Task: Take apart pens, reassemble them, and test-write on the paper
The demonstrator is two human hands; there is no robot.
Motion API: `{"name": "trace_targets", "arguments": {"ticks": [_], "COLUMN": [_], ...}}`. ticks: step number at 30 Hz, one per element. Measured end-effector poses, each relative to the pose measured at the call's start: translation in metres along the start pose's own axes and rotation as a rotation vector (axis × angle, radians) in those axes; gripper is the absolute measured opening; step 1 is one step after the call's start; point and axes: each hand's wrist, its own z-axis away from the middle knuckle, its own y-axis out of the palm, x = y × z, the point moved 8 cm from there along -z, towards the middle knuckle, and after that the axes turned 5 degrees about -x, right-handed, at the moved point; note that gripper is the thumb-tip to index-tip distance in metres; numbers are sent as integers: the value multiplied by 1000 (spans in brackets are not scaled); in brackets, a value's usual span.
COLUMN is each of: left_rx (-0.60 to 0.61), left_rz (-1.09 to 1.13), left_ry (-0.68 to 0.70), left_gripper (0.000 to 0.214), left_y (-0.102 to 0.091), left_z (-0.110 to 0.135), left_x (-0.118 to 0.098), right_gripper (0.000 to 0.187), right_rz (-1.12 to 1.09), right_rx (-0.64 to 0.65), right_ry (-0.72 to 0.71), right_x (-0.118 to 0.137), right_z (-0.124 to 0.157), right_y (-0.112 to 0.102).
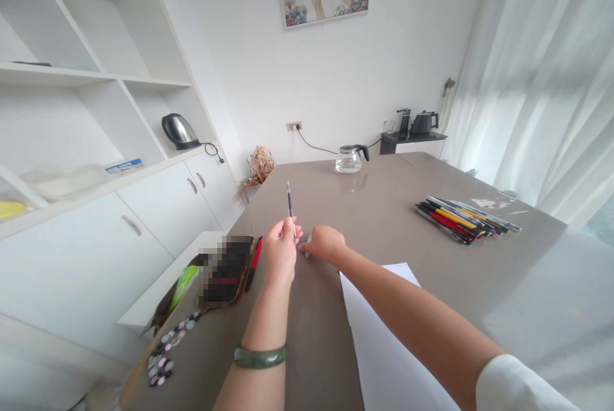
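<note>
My left hand (pixel 281 250), with a green bangle on its wrist, is closed round a thin dark pen (pixel 290 203) that stands upright above the grey-brown table (pixel 374 213). My right hand (pixel 326 243) rests on the table just right of it, fingers curled, pinching something small and pale that I cannot make out. A white sheet of paper (pixel 384 334) lies under my right forearm. A red pen (pixel 254 261) lies just left of my left hand.
A pile of several pens (pixel 463 214) lies at the table's right. A glass jug (pixel 350 159) stands at the far edge. A dark case (pixel 225 273), a green packet (pixel 185 283) and a bead string (pixel 165 353) lie at the left edge. White cabinets (pixel 144 219) line the left.
</note>
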Motion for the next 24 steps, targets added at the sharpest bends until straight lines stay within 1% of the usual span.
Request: {"name": "trace_targets", "arguments": {"ticks": [3,4,6,9,11,13,15,16,17,19,21,24], "left_rx": [33,53,117,242,326,405,466,493,517,562,601,633], "left_rz": [4,8,11,-2,-12,-23,-39,-46,-53,-65,-82,-104], "left_ry": [-21,-35,-76,-146,-181,-204,-215,-218,-222,-228,-220,-195], "left_gripper": [45,46,46,44,43,42,41,41,41,41,40,40], "left_y": [6,9,18,34,45,55,63,66,69,74,78,82], "left_z": [4,7,13,27,36,46,54,58,61,67,71,74], "left_x": [1,1,2,6,9,11,13,14,15,17,17,18], "right_gripper": [17,14,17,26,27,25,24,24,24,26,27,27], "right_rz": [-48,-76,-148,-264,-359,-666,-831,-880,-911,-938,-932,-907], "right_rx": [-9,-21,-61,-158,-247,-400,-480,-508,-530,-551,-538,-495], "right_ry": [3,-1,-12,-10,-26,-96,-161,-187,-208,-232,-234,-223], "right_x": [-6,-11,-24,-52,-68,-77,-80,-79,-78,-73,-68,-65], "right_z": [0,1,3,11,20,34,47,53,59,66,69,67], "right_y": [-6,-12,-31,-72,-104,-140,-165,-175,-182,-189,-188,-182]}}
